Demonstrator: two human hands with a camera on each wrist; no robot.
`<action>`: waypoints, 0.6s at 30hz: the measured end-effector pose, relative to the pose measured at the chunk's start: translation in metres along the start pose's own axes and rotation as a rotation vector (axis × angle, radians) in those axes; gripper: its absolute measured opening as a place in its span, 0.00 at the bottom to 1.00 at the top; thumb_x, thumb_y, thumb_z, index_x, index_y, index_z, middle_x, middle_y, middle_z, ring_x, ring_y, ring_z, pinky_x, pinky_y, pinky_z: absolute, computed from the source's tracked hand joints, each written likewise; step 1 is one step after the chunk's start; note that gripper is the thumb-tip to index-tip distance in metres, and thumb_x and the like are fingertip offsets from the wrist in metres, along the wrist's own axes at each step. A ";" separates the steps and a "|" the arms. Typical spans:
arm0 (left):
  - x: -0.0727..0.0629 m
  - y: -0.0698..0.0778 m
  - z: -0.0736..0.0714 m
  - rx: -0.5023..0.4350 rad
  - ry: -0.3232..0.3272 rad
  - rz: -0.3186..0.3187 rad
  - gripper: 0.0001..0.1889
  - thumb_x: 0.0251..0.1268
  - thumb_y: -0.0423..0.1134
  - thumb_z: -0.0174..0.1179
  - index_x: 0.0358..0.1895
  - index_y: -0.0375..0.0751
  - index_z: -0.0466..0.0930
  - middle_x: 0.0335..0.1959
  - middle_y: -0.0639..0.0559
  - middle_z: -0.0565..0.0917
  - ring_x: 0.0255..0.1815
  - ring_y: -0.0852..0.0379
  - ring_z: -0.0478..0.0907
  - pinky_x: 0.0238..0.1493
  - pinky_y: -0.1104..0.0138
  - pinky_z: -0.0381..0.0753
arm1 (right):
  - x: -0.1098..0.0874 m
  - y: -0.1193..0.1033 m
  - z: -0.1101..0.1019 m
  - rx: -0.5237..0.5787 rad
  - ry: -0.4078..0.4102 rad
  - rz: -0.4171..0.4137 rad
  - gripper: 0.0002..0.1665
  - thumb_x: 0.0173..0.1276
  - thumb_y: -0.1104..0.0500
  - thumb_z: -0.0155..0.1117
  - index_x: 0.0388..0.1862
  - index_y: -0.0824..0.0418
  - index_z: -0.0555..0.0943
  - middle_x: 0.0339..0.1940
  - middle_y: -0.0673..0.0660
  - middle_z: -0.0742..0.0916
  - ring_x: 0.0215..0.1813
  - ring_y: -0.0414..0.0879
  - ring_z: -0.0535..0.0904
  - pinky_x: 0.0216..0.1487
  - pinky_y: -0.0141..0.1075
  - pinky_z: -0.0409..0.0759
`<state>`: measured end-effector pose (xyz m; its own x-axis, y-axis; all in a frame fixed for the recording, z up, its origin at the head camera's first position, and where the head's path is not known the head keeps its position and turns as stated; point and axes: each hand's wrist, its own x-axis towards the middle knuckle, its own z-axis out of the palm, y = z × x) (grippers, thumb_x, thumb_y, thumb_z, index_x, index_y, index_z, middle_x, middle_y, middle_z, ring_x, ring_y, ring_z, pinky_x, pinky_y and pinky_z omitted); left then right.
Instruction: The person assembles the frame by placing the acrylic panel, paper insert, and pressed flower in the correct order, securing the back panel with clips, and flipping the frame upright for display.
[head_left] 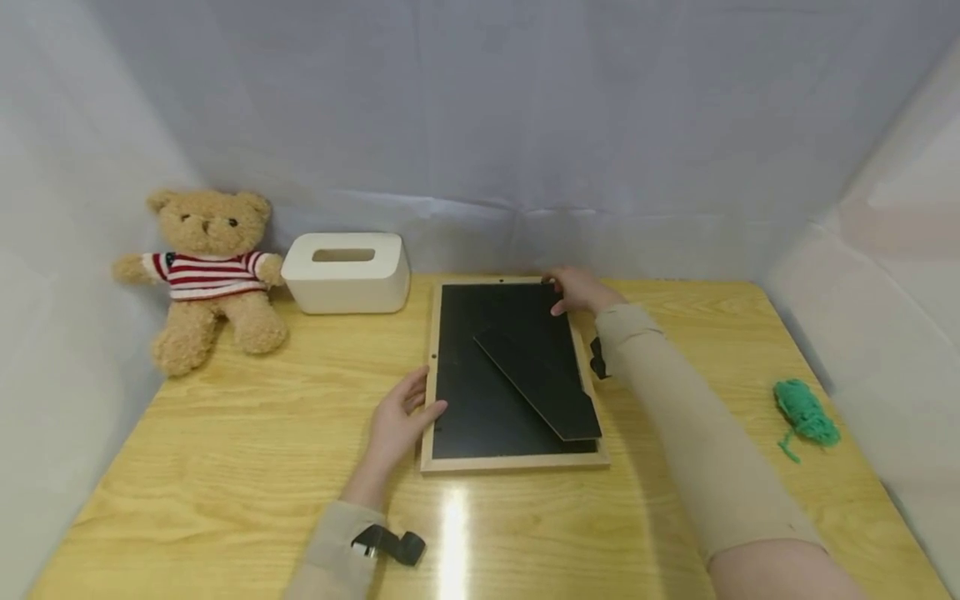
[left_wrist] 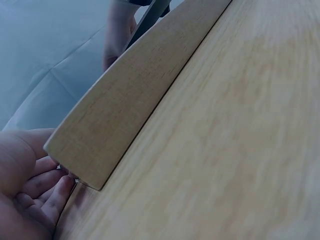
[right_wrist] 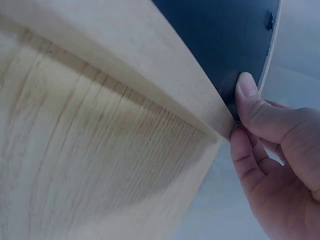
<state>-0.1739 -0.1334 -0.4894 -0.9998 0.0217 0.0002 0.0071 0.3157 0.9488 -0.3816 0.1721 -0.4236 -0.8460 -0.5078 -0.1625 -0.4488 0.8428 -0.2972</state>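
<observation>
A picture frame [head_left: 429, 433] with a pale wooden border lies back side up on the table, showing its black backing board [head_left: 468, 375]. A black easel stand [head_left: 543, 387] slants across that board. At the left border, my left hand [head_left: 397, 421] grips the edge, thumb over the top; the left wrist view shows its fingers [left_wrist: 47, 192] curled at the wooden side. My right hand [head_left: 581, 292] pinches the far right corner. In the right wrist view the right thumb [right_wrist: 260, 110] lies on the black board, with fingers against the wooden edge.
A teddy bear [head_left: 210, 275] in a striped shirt sits at the back left. Beside it stands a white tissue box [head_left: 348, 287]. Green yarn [head_left: 806, 412] lies on the right of the wooden table [head_left: 225, 483]. Pale sheeting [head_left: 525, 125] hangs behind.
</observation>
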 end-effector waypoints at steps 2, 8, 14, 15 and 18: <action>0.001 0.000 -0.001 0.010 0.000 0.004 0.34 0.58 0.35 0.67 0.69 0.40 0.66 0.62 0.37 0.73 0.61 0.42 0.72 0.60 0.59 0.73 | 0.001 0.000 0.000 -0.016 0.003 -0.005 0.37 0.56 0.61 0.74 0.63 0.70 0.70 0.45 0.66 0.80 0.50 0.59 0.74 0.56 0.50 0.72; 0.000 0.000 -0.002 0.016 -0.008 -0.002 0.34 0.58 0.37 0.67 0.69 0.41 0.65 0.63 0.38 0.72 0.61 0.42 0.72 0.60 0.59 0.73 | 0.003 0.000 0.000 -0.051 -0.004 -0.006 0.37 0.56 0.60 0.74 0.63 0.69 0.71 0.44 0.65 0.81 0.50 0.58 0.75 0.56 0.49 0.72; 0.000 0.001 -0.001 0.008 0.006 0.015 0.34 0.58 0.36 0.68 0.68 0.39 0.66 0.62 0.36 0.73 0.61 0.41 0.72 0.60 0.57 0.73 | 0.003 0.001 0.002 -0.089 -0.013 -0.010 0.37 0.57 0.58 0.74 0.63 0.67 0.71 0.45 0.65 0.81 0.51 0.58 0.75 0.56 0.49 0.72; 0.000 0.001 -0.001 0.006 0.006 0.014 0.34 0.58 0.35 0.68 0.68 0.38 0.66 0.62 0.36 0.73 0.61 0.41 0.72 0.60 0.57 0.73 | 0.003 0.001 0.002 -0.092 -0.009 -0.014 0.37 0.56 0.59 0.74 0.63 0.68 0.71 0.45 0.65 0.81 0.51 0.58 0.75 0.56 0.49 0.72; -0.001 0.002 -0.001 0.004 -0.001 0.005 0.34 0.58 0.35 0.67 0.69 0.39 0.65 0.62 0.37 0.73 0.61 0.41 0.72 0.60 0.58 0.73 | 0.002 0.000 0.002 -0.096 -0.007 -0.011 0.37 0.56 0.59 0.74 0.63 0.68 0.71 0.46 0.66 0.81 0.52 0.59 0.75 0.57 0.50 0.72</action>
<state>-0.1733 -0.1339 -0.4872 -0.9997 0.0242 0.0047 0.0122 0.3193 0.9476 -0.3825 0.1704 -0.4257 -0.8388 -0.5182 -0.1667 -0.4839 0.8501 -0.2079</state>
